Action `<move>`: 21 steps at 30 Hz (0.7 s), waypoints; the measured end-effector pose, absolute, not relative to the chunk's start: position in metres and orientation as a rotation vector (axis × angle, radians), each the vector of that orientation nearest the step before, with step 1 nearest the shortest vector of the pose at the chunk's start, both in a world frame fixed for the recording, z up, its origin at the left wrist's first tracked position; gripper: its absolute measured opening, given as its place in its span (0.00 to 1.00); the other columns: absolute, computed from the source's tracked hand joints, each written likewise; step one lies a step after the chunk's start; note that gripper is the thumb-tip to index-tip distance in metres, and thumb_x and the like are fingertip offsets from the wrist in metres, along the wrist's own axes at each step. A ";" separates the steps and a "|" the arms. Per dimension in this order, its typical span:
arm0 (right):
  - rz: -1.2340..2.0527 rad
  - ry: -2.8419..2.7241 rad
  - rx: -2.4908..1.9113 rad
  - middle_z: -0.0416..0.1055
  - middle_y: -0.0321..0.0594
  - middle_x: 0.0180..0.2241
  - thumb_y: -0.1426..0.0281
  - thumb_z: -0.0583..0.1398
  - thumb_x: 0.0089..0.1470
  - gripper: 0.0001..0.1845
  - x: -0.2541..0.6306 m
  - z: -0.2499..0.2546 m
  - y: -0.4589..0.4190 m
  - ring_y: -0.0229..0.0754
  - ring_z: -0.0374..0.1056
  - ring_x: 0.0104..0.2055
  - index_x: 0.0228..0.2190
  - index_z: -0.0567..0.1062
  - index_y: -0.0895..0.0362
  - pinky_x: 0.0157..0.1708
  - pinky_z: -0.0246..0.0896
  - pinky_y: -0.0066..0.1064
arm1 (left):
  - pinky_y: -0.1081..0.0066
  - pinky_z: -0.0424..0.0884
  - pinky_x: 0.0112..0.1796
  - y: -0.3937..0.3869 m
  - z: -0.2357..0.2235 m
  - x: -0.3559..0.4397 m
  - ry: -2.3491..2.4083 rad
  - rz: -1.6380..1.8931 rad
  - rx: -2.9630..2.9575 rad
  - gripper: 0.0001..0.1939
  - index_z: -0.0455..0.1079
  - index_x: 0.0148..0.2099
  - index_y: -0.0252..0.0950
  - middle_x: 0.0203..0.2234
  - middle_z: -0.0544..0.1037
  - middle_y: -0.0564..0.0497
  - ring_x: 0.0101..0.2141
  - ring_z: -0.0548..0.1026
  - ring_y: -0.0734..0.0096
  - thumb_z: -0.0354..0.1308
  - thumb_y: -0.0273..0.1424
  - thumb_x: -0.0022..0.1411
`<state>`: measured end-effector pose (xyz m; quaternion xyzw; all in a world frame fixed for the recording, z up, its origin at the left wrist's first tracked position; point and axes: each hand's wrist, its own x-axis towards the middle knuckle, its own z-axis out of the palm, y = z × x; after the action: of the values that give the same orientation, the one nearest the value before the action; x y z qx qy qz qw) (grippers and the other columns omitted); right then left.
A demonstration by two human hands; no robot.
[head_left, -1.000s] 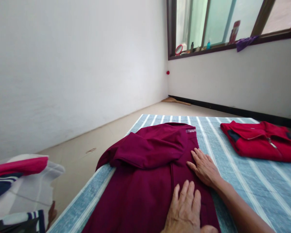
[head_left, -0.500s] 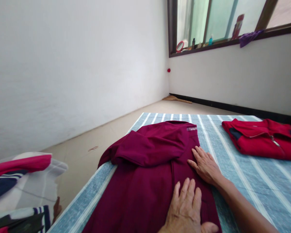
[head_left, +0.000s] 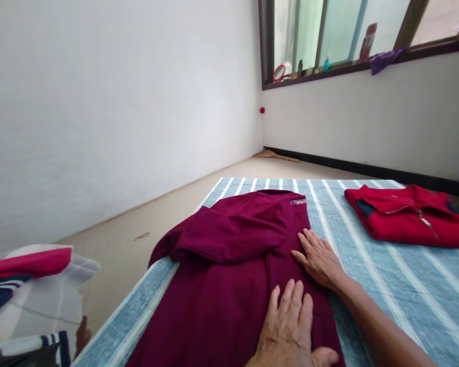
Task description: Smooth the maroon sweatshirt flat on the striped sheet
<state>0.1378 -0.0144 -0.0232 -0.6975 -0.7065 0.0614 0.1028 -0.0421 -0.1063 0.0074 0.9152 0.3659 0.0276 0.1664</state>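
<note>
A maroon garment [head_left: 229, 275] lies spread on a blue striped mat [head_left: 398, 285], with one sleeve folded across its upper part. My left hand [head_left: 290, 329] rests flat on the garment's lower right part, fingers stretched out. My right hand [head_left: 318, 257] lies flat on the garment's right edge a little farther away, fingers apart and pointing left. Neither hand holds anything.
A folded red zip jacket [head_left: 409, 216] lies on the mat at the far right. A pile of red, white and navy clothes [head_left: 26, 295] sits on the floor at the left. White walls, a window sill with bottles [head_left: 321, 63], and a broom [head_left: 277, 155] stand beyond.
Both hands stay flat on the maroon garment in nearly the same spots. The view has shifted slightly.
</note>
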 end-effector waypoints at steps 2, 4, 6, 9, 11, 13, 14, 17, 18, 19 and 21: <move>0.192 -2.085 -2.053 0.46 0.49 0.63 0.51 0.44 0.59 0.36 0.138 -0.023 -0.014 0.50 0.38 0.65 0.60 0.56 0.62 0.60 0.36 0.46 | 0.48 0.49 0.59 -0.106 0.007 -0.042 1.062 0.084 2.610 0.41 0.50 0.64 0.30 0.62 0.49 0.37 0.62 0.46 0.54 0.35 0.56 0.61; 0.204 -2.084 -2.052 0.45 0.49 0.64 0.51 0.44 0.59 0.37 0.138 -0.022 -0.013 0.50 0.38 0.65 0.60 0.56 0.62 0.60 0.35 0.45 | 0.49 0.50 0.59 -0.106 0.005 -0.042 1.065 0.106 2.624 0.40 0.51 0.64 0.31 0.62 0.49 0.38 0.62 0.47 0.53 0.37 0.56 0.61; 0.220 -2.082 -2.054 0.45 0.49 0.64 0.50 0.43 0.58 0.38 0.138 -0.022 -0.012 0.50 0.37 0.66 0.60 0.55 0.62 0.61 0.34 0.45 | 0.49 0.50 0.59 -0.105 0.003 -0.042 1.060 0.126 2.642 0.40 0.51 0.64 0.32 0.62 0.49 0.39 0.62 0.48 0.54 0.38 0.55 0.61; 0.241 -2.076 -2.062 0.44 0.49 0.64 0.49 0.43 0.58 0.39 0.139 -0.022 -0.011 0.50 0.37 0.66 0.60 0.54 0.63 0.61 0.33 0.45 | 0.49 0.51 0.59 -0.103 -0.002 -0.043 1.064 0.134 2.663 0.39 0.50 0.64 0.32 0.62 0.49 0.39 0.62 0.48 0.53 0.39 0.55 0.61; 0.251 -2.070 -2.063 0.44 0.50 0.64 0.49 0.43 0.58 0.39 0.139 -0.020 -0.010 0.50 0.37 0.66 0.61 0.54 0.63 0.61 0.33 0.45 | 0.48 0.52 0.58 -0.102 -0.004 -0.043 1.062 0.140 2.683 0.38 0.50 0.65 0.33 0.62 0.50 0.39 0.62 0.48 0.52 0.41 0.54 0.61; 0.258 -2.068 -2.057 0.43 0.50 0.64 0.49 0.43 0.58 0.39 0.139 -0.019 -0.011 0.50 0.36 0.66 0.61 0.54 0.64 0.61 0.33 0.45 | 0.49 0.52 0.58 -0.102 -0.004 -0.044 1.050 0.142 2.698 0.38 0.50 0.65 0.33 0.62 0.50 0.39 0.62 0.48 0.53 0.42 0.53 0.61; 0.256 -2.070 -2.053 0.43 0.50 0.64 0.49 0.43 0.58 0.39 0.139 -0.018 -0.011 0.50 0.36 0.66 0.61 0.53 0.64 0.61 0.33 0.45 | 0.49 0.52 0.58 -0.102 -0.003 -0.044 1.049 0.137 2.696 0.38 0.50 0.65 0.33 0.62 0.50 0.39 0.62 0.48 0.53 0.43 0.53 0.61; 0.247 -2.074 -2.052 0.43 0.50 0.64 0.48 0.42 0.58 0.40 0.138 -0.018 -0.011 0.50 0.35 0.66 0.61 0.54 0.64 0.61 0.33 0.45 | 0.49 0.52 0.59 -0.102 -0.001 -0.044 1.066 0.100 2.663 0.38 0.51 0.65 0.33 0.62 0.50 0.40 0.62 0.48 0.53 0.43 0.53 0.61; 0.247 -2.073 -2.055 0.43 0.50 0.64 0.48 0.42 0.58 0.40 0.138 -0.017 -0.011 0.50 0.35 0.66 0.61 0.54 0.64 0.61 0.33 0.45 | 0.49 0.51 0.59 -0.102 0.000 -0.044 1.068 0.089 2.651 0.38 0.51 0.64 0.33 0.62 0.50 0.40 0.62 0.48 0.53 0.43 0.53 0.61; 0.248 -2.071 -2.059 0.43 0.50 0.64 0.48 0.42 0.58 0.40 0.138 -0.017 -0.011 0.50 0.35 0.66 0.61 0.54 0.64 0.61 0.33 0.45 | 0.49 0.51 0.59 -0.102 0.001 -0.043 1.072 0.085 2.642 0.38 0.51 0.65 0.33 0.63 0.49 0.40 0.62 0.47 0.53 0.43 0.53 0.61; 0.254 -2.069 -2.066 0.43 0.49 0.64 0.48 0.42 0.58 0.40 0.138 -0.017 -0.011 0.50 0.35 0.66 0.61 0.54 0.63 0.61 0.32 0.45 | 0.49 0.50 0.59 -0.102 0.002 -0.043 1.070 0.083 2.633 0.39 0.50 0.65 0.33 0.63 0.49 0.40 0.62 0.47 0.53 0.43 0.54 0.61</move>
<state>0.1382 -0.0109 -0.0175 -0.7001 -0.7013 0.0861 0.1032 -0.0428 -0.1018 0.0016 0.9157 0.3721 0.0288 0.1488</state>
